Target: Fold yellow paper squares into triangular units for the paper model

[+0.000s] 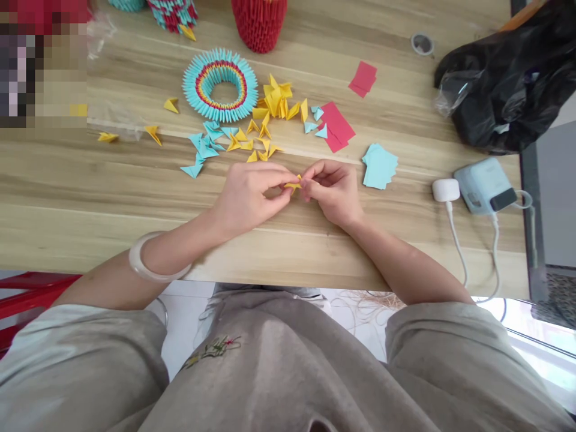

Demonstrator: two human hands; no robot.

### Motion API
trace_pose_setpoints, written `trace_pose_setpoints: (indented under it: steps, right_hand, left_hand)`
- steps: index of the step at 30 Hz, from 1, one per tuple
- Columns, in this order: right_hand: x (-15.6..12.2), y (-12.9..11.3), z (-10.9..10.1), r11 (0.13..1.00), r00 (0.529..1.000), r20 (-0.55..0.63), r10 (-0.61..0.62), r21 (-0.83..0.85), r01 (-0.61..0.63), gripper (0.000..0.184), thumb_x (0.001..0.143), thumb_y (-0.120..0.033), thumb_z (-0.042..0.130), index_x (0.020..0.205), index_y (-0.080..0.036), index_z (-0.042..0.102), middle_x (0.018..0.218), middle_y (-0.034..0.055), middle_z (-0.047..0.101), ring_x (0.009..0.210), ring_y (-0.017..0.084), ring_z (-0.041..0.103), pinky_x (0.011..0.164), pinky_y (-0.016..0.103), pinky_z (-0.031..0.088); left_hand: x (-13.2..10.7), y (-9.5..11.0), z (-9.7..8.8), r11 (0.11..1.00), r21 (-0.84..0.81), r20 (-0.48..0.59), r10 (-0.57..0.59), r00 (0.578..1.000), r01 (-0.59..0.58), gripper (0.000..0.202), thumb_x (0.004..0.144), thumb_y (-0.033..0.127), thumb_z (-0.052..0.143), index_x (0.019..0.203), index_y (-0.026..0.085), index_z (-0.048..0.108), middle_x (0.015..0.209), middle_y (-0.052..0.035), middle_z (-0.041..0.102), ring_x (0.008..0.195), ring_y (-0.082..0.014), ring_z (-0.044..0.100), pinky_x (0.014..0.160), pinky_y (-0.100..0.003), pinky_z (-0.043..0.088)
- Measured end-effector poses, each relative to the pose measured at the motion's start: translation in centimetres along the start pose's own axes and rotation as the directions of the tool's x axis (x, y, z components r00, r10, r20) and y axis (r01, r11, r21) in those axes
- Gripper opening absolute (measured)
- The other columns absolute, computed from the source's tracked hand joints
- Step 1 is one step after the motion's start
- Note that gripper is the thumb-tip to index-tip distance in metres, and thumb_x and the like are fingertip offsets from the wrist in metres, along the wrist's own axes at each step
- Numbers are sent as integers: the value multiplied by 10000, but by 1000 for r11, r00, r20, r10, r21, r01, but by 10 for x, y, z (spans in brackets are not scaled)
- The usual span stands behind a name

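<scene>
Between my fingertips is a small folded yellow paper piece [293, 185]. My left hand [252, 195] pinches it from the left, and my right hand [333, 189] grips its right end; the fingers cover much of it. Just beyond my hands lie loose yellow folded paper pieces [278, 99] and light blue folded paper pieces [204, 146]. Behind them sits a ring of folded paper [220, 85], light blue outside with red and yellow rows within. Flat red paper slips [335, 127] and a stack of light blue paper slips [379, 166] lie to the right.
A red folded-paper vase shape [260, 24] stands at the back. On the right are a black plastic bag [504, 90], a white charger [446, 190] and a pale blue device [483, 185] with cables. The wooden table's [292, 267] front edge runs under my forearms.
</scene>
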State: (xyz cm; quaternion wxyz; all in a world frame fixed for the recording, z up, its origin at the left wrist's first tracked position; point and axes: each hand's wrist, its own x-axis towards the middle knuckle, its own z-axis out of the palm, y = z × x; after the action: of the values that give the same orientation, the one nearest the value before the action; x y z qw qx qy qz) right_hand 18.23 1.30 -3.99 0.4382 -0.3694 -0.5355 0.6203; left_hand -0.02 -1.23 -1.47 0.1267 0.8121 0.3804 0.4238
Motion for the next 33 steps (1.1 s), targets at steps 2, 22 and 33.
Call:
trace_pose_setpoints:
  steps: [2,22,33]
  right_hand:
    - [2,0,-1,996,997,57,51,68,-54,281,673,-385,832,701,-153,675,605,-14,656,519,70,564,512,206,499]
    - [6,6,-6,990,986,144,86,101,-101,314,612,-325,886,714,-155,643,632,-31,671,536,56,568,551,194,470]
    - [4,5,-4,996,993,101,63,60,-69,290,623,-383,871,688,-175,681,644,-25,676,584,81,596,585,219,506]
  left_hand:
    - [1,0,-1,998,2,1,-61,998,61,162,809,146,624,852,232,754,864,-8,781,729,-163,716,659,-281,572]
    - [-2,-3,1,904,-245,183,-312,932,351,172,796,211,713,953,251,771,849,8,784,726,-158,730,704,-243,576]
    - [2,1,1,784,-398,243,-411,879,477,224,721,189,776,944,183,755,840,-24,780,746,-174,742,719,-273,616]
